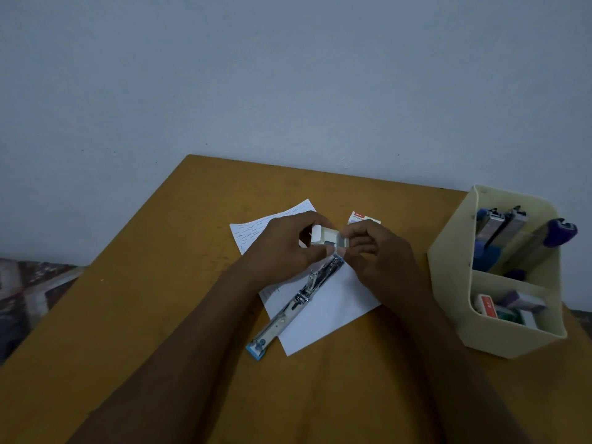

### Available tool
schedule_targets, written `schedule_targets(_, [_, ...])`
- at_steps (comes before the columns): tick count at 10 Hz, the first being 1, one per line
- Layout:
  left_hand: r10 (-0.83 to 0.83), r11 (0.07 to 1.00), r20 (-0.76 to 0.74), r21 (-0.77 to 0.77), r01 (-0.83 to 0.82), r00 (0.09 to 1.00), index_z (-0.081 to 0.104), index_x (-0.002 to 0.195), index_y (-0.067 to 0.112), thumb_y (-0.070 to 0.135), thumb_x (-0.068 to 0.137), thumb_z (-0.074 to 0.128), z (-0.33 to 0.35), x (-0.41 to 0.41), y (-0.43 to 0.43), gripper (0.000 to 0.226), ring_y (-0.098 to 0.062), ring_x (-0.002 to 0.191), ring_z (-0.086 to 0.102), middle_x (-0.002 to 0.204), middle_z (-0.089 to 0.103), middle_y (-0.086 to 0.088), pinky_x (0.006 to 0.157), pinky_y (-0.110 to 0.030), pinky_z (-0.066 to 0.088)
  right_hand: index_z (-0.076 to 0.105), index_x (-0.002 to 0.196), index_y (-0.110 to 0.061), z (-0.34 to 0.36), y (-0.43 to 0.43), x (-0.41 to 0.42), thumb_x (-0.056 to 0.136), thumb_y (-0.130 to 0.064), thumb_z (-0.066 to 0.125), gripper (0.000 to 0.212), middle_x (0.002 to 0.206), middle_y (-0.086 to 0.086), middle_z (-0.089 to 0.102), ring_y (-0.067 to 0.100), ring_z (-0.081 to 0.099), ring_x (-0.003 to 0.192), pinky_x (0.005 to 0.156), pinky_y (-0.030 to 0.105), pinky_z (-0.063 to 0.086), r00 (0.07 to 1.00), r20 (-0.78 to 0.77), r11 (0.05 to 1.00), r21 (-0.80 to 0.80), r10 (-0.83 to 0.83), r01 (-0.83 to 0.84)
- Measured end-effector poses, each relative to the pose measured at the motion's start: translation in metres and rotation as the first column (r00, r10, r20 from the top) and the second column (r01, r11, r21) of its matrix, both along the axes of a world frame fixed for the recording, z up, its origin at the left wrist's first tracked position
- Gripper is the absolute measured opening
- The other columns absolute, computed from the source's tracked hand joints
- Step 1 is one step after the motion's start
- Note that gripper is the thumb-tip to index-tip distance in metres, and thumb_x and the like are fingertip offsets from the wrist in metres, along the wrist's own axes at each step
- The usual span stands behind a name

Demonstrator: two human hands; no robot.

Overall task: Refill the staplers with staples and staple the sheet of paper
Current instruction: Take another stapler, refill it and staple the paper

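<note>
A blue stapler lies swung open flat on the white sheets of paper in the middle of the table. Above its far end, my left hand grips a small white staple box tray. My right hand pinches the grey staples at the tray's open end. The box's printed sleeve lies on the table just behind my right hand.
A cream desk organiser stands at the right with several staplers in its back part and staple boxes in front. The yellow-brown table meets a grey wall; patterned fabric lies off its left edge.
</note>
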State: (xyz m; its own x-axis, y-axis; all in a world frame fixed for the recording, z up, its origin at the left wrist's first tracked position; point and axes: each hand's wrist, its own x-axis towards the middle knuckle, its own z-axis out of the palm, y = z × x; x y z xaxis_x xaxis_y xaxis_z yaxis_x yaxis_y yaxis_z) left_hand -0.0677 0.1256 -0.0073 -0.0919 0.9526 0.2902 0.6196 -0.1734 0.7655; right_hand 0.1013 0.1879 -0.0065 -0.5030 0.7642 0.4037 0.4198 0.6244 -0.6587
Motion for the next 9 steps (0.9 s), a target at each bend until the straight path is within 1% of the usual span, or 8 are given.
schedule_targets(1, [0.016,1.000,0.017,-0.007,-0.016,1.000,0.067,0.105,0.024,0.017,0.081,0.073,-0.002,-0.001,0.001,0.025,-0.002,0.082,0.062,0.098,0.068,0.010,0.072,-0.021,0.054,0.066,0.104,0.005,0.002,-0.003,-0.002,0.086,-0.004,0.064,0.021,0.103,0.019,0.067,0.028,0.063,0.090,0.080,0.018,0.046,0.995,0.102,0.999,0.040,-0.015,0.011])
schedule_targets(2, [0.043,0.999,0.033,-0.016,-0.043,0.999,0.067,0.103,0.025,0.019,0.080,0.074,0.000,-0.002,0.000,0.025,-0.002,0.082,0.062,0.096,0.069,0.011,0.075,-0.023,0.054,0.068,0.091,0.002,0.005,-0.006,-0.001,0.084,-0.007,0.065,0.012,0.087,0.016,0.068,0.023,0.064,0.075,0.069,0.016,0.046,0.995,0.051,0.986,0.151,-0.085,0.076])
schedule_targets(3, [0.067,0.998,0.041,-0.021,-0.066,0.997,0.068,0.102,0.027,0.020,0.080,0.075,-0.001,-0.002,0.001,0.024,-0.005,0.082,0.064,0.095,0.070,0.011,0.078,-0.031,0.055,0.068,0.087,-0.011,0.007,-0.011,0.001,0.087,-0.018,0.061,0.011,0.082,-0.001,0.060,0.006,0.052,0.073,0.063,0.001,0.035,0.993,0.015,0.994,0.008,-0.114,0.113])
schedule_targets(4, [0.082,0.996,0.043,-0.028,-0.081,0.996,0.069,0.102,0.029,0.021,0.079,0.075,-0.002,-0.001,0.001,0.025,-0.006,0.085,0.064,0.095,0.070,0.011,0.081,-0.035,0.055,0.069,0.080,-0.011,0.010,-0.016,0.000,0.088,-0.020,0.058,0.016,0.074,-0.004,0.058,0.006,0.051,0.068,0.061,0.004,0.035,0.988,0.040,0.989,0.011,-0.147,0.146])
schedule_targets(5, [0.083,0.996,0.041,-0.034,-0.081,0.996,0.069,0.106,0.027,0.020,0.079,0.076,-0.003,0.002,0.002,0.028,-0.005,0.086,0.065,0.097,0.071,0.010,0.082,-0.034,0.055,0.070,0.070,-0.007,0.003,-0.009,-0.005,0.084,-0.016,0.064,0.018,0.065,0.003,0.063,0.012,0.055,0.058,0.051,0.010,0.034,0.985,0.016,0.982,0.088,-0.171,0.169])
schedule_targets(6, [0.083,0.996,0.044,-0.040,-0.081,0.996,0.070,0.109,0.024,0.020,0.079,0.076,-0.003,0.005,0.001,0.031,-0.004,0.087,0.065,0.100,0.071,0.009,0.082,-0.032,0.056,0.074,0.074,-0.001,0.000,-0.007,-0.007,0.082,-0.014,0.069,0.016,0.067,0.010,0.069,0.005,0.050,0.050,0.054,0.009,0.031,0.978,0.027,0.974,0.094,-0.209,0.206])
schedule_targets(7, [0.084,0.996,0.099,-0.045,-0.080,0.992,0.071,0.108,0.022,0.017,0.077,0.077,-0.004,0.005,0.001,0.032,-0.006,0.086,0.067,0.098,0.072,0.008,0.081,-0.034,0.057,0.075,0.090,-0.006,-0.004,-0.001,-0.005,0.086,-0.022,0.065,0.019,0.083,0.009,0.072,0.007,0.054,0.063,0.062,0.015,0.039,0.973,-0.011,0.969,-0.098,-0.231,0.229])
schedule_targets(9, [0.100,0.994,0.152,-0.063,-0.092,0.983,0.071,0.106,0.025,0.019,0.076,0.078,-0.005,0.004,0.001,0.031,-0.020,0.080,0.069,0.090,0.073,-0.001,0.076,-0.046,0.056,0.071,0.092,-0.008,-0.002,-0.001,-0.004,0.086,-0.019,0.065,0.014,0.098,0.007,0.071,0.011,0.060,0.087,0.080,0.024,0.048,0.953,-0.079,0.944,-0.179,-0.293,0.276])
